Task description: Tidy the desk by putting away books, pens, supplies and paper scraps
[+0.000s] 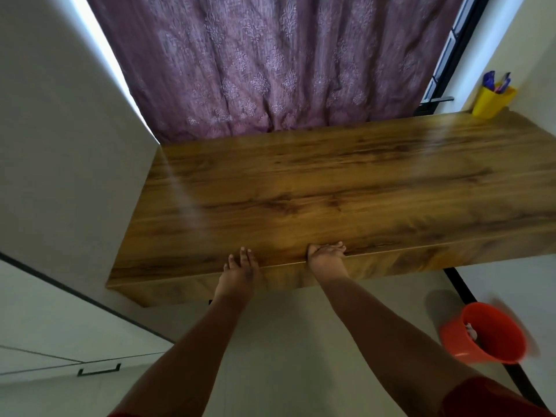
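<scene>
Pens [496, 82] stand in the yellow cup [492, 102], upper right; scraps [471, 331] fill the orange bin [484, 334]. Both hands, left hand [239, 270] and right hand [326, 257], rest flat-fingered, holding nothing, on the desk [331, 188]; tidying looks finished.

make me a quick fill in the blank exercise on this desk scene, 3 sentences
1. Both hands, left and right, rest on the front edge of the wooden ____.
2. The pens stand in a ____ plastic cup at the far right corner.
3. The orange plastic bucket with white paper scraps in it sits on the ____.

Missing words: desk; yellow; floor
</scene>
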